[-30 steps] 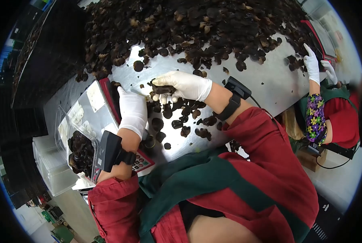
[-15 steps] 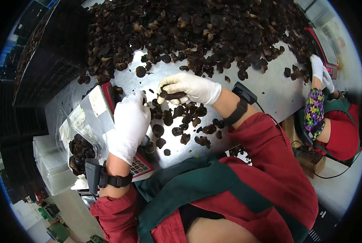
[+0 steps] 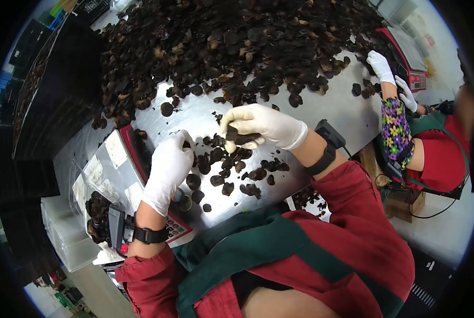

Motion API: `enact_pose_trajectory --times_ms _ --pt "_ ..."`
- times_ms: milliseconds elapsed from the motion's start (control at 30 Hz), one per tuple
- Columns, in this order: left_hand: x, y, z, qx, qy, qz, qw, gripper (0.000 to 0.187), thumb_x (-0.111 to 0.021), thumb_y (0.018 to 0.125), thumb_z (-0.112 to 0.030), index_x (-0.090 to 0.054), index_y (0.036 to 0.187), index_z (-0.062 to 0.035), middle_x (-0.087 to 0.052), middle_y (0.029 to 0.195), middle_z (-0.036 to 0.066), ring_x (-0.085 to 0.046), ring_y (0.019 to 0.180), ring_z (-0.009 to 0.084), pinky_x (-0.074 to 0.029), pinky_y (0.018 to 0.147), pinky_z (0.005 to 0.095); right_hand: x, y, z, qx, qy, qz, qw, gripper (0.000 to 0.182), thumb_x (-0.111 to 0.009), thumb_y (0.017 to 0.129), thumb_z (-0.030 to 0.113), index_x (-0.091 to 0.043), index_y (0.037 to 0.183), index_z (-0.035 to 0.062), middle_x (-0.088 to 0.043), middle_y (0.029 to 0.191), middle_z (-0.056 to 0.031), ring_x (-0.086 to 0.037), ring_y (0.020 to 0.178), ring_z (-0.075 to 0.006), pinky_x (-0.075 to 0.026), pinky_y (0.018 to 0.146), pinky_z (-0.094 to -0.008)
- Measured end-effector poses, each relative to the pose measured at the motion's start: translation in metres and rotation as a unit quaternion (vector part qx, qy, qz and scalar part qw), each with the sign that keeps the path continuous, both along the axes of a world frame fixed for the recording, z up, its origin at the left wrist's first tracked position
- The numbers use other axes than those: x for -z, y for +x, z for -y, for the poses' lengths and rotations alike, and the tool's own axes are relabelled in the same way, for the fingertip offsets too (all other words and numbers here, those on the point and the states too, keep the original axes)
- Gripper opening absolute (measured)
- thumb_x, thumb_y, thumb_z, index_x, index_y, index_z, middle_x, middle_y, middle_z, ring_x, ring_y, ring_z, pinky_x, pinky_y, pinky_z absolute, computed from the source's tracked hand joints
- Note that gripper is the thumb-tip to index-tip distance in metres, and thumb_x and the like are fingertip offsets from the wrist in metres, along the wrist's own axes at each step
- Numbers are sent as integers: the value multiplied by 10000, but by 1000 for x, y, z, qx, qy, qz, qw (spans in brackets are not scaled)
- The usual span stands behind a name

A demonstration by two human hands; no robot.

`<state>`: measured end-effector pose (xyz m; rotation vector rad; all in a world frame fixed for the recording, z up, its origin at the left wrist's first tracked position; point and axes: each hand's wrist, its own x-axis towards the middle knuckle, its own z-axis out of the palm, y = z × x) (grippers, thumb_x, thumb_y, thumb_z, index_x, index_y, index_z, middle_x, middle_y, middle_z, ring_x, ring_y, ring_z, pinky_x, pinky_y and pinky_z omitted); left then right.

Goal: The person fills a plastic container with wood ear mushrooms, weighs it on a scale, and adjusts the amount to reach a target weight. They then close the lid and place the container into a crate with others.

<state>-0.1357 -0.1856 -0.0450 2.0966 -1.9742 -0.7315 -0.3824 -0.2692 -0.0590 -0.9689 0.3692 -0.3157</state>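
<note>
My right hand [image 3: 266,127], in a white glove, pinches a dark wood ear mushroom [image 3: 242,138] above the metal table. To its left my gloved left hand [image 3: 169,168] is closed beside the weighing scale, knuckles up. A dark bit shows between its thumb and forefinger, too small to make out. Several loose wood ears [image 3: 216,180] lie scattered below and between my hands. Next to my left wrist is the red-edged scale [image 3: 126,139], with a clear plastic box [image 3: 105,180] on it that holds more wood ears.
A large heap of wood ears [image 3: 221,47] covers the back of the table [image 3: 321,108]. Stacked clear boxes [image 3: 67,228] stand at the left, below a dark crate [image 3: 62,79]. At the right a co-worker's gloved hand [image 3: 381,66] is near another red scale [image 3: 406,53].
The view has shifted slightly. My right hand has moved a little away from my left, still pinching the wood ear. The co-worker's hands have come apart, one reaching towards the heap.
</note>
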Motion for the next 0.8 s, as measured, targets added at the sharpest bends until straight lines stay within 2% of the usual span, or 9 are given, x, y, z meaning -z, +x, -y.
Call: enact_pose_trajectory --times_ms 67,100,133,167,267,333,467,633,800 --pt "-5 -6 0 13 19 -15 1000 227 -579 796 -71 -658 1005 -35 -676 936 228 -651 925 400 -514 832 466 -3 -20 -4 -23 -27 12 999 194 -511 1010 124 -600 1145 16 -722 961 -119 -503 566 -38 -365 480 -154" --pt "2 -6 -2 32 -40 -27 998 160 -524 786 -40 -654 880 -33 -657 831 210 -651 817 384 -513 754 414 -11 -26 -4 -32 -78 -106 991 178 -533 983 119 -635 1079 9 -727 919 -94 -563 597 -80 -437 524 -215" --pt "5 -7 -2 37 -25 -22 999 156 -527 786 -46 -657 872 -33 -659 837 216 -648 829 396 -513 764 428 18 -32 -3 32 -373 -161 913 145 -569 931 98 -667 1014 32 -717 851 -95 -637 656 -153 -497 600 -297" --pt "6 -5 -1 42 -18 -9 999 159 -536 791 -62 -664 881 -36 -663 848 223 -650 846 402 -516 773 430 24 -42 -9 123 -487 -360 786 129 -600 881 83 -672 984 57 -694 816 -122 -678 716 -212 -521 670 -354" --pt "10 2 13 26 7 48 998 171 -549 804 -93 -678 904 -44 -672 874 237 -654 886 408 -521 794 432 -8 -66 -11 190 -442 -277 832 118 -558 878 39 -634 967 54 -702 828 -112 -645 674 -185 -495 625 -317" --pt "10 11 34 9 64 93 994 256 -539 808 -147 -696 979 -39 -698 960 243 -671 962 408 -528 858 457 -31 -78 -15 206 -196 -242 928 131 -529 881 20 -599 984 57 -706 866 -60 -609 672 -119 -454 591 -259" --pt "29 35 80 -57 47 144 987 252 -565 805 -188 -700 964 -46 -708 963 234 -683 963 392 -534 852 440 -13 -94 -18 166 -73 -126 975 130 -530 865 21 -563 982 67 -610 852 -5 -480 653 -40 -359 553 -205" --pt "43 37 115 -164 -67 97 979 421 -667 858 -317 -593 1202 -86 -716 1005 205 -688 968 376 -535 848 446 19 -102 -37 196 -25 -176 964 99 -598 915 118 -640 986 63 -552 783 13 -433 600 -36 -322 520 -199" --pt "77 34 124 -123 -143 67 980 421 -669 866 -310 -612 1222 -93 -692 1077 243 -671 1025 388 -528 881 435 22 -98 -40 191 33 -169 966 141 -590 950 176 -647 981 50 -570 784 -3 -469 594 -45 -333 484 -212"
